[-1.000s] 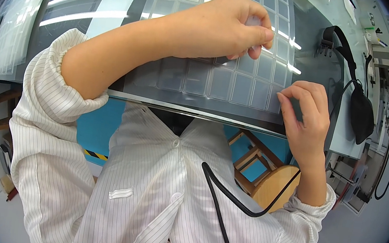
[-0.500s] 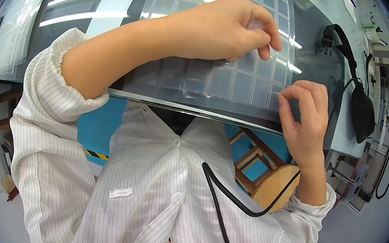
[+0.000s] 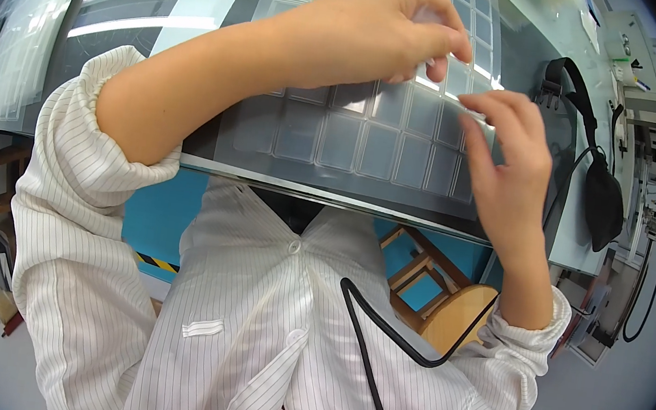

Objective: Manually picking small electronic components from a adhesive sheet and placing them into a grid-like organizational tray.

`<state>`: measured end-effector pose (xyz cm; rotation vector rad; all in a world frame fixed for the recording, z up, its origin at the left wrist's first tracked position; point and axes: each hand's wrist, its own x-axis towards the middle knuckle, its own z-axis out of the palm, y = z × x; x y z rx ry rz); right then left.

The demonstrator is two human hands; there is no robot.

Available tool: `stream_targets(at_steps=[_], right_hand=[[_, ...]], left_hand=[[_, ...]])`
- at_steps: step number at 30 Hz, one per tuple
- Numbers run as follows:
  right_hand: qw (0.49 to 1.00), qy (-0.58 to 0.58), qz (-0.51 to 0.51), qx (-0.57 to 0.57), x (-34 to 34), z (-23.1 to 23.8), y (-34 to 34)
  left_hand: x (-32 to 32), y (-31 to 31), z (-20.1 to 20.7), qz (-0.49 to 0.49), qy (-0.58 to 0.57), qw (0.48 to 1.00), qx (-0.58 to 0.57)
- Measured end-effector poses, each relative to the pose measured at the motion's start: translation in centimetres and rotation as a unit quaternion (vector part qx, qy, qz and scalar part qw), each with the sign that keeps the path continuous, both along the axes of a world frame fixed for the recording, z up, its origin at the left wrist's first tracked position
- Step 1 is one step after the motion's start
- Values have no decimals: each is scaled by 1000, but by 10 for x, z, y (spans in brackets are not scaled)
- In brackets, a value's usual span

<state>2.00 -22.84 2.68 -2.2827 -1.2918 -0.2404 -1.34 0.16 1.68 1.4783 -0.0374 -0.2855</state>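
A clear plastic sheet with a grid of square pockets [image 3: 377, 147] lies on a dark mat in front of me. My left hand [image 3: 399, 29] hovers over its far part, fingers curled round something whitish and translucent that I cannot make out. To the right, my right hand [image 3: 513, 142] is above the sheet's right edge. Its thumb and forefinger come close together on a thin, shiny, clear bit too small to name. The left forearm covers part of the grid.
Layered clear plastic sheets [image 3: 24, 45] are at the far left. A black strap with a buckle [image 3: 560, 78] and a black pouch [image 3: 605, 202] lie to the right. Below the table's front edge stands a round wooden stool [image 3: 453, 319]. A black cable [image 3: 366, 357] hangs over my striped coat.
My right hand has moved away from me, from the sheet's near right corner up along its right side, nearer the left hand. The left hand has shifted slightly farther away.
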Motion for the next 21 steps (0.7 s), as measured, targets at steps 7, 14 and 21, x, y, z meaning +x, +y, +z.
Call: stream_targets(at_steps=[7, 14, 21], right_hand=[[999, -37, 11, -27, 1, -6, 0], [997, -72, 34, -10, 2, -9, -2], [995, -89, 47, -18, 5, -8, 1]], left_hand=[[-1, 2, -9, 11, -15, 1000, -4], [-2, 1, 1, 10, 3, 999, 45], [-1, -3, -12, 17, -88, 995, 53]])
